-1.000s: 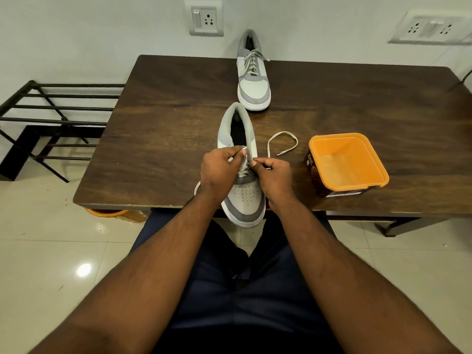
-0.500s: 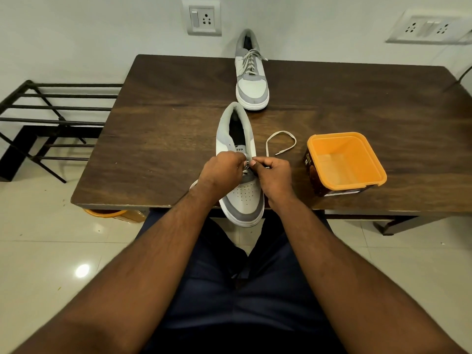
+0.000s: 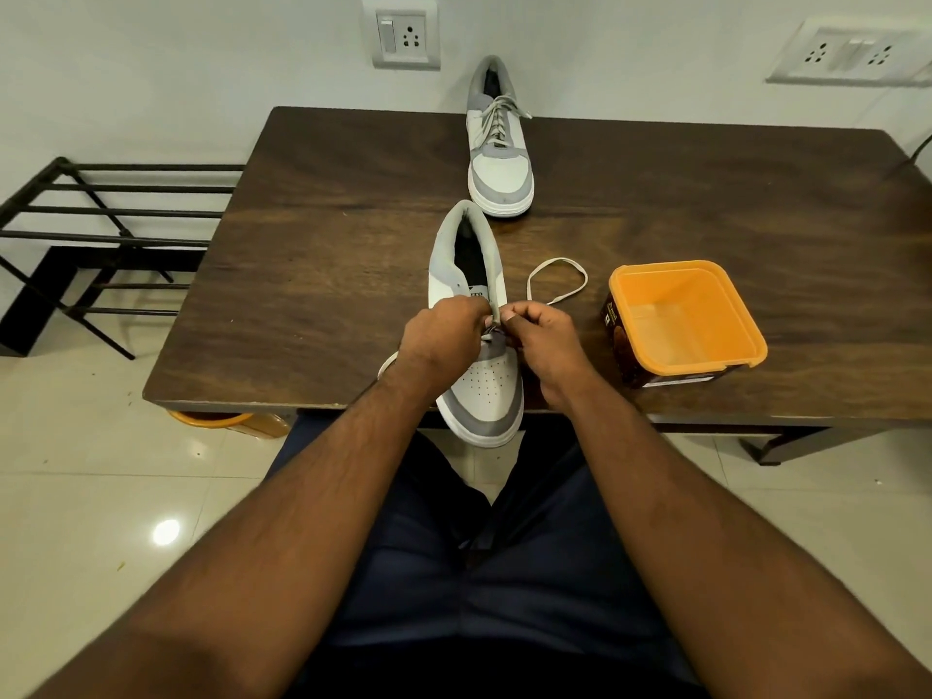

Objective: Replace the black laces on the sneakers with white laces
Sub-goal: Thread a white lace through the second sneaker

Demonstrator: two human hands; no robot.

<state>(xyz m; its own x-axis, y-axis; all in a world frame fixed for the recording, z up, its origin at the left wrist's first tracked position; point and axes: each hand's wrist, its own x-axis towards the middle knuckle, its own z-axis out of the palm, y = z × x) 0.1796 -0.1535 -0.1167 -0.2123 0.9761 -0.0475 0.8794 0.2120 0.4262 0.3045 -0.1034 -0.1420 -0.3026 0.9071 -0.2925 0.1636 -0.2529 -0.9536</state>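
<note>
A white and grey sneaker [image 3: 484, 391] lies at the table's near edge, its toe hanging over toward me. My left hand [image 3: 446, 335] grips the sneaker's eyelet flap with curled fingers. My right hand [image 3: 542, 335] pinches the white lace [image 3: 557, 280] at the eyelets; the free part of the lace loops on the table to the right of the shoe. The eyelets under my fingers are hidden. A second sneaker [image 3: 499, 158], laced in white, stands at the far edge against the wall.
An open orange tub [image 3: 681, 320] sits on the dark wooden table [image 3: 328, 254], right of my right hand. A black metal rack [image 3: 101, 234] stands to the left on the floor. An orange item [image 3: 212, 418] shows under the table's left front edge.
Both hands have shifted slightly down the shoe toward the lower eyelets and drawn together. The lace loop on the table looks the same.
</note>
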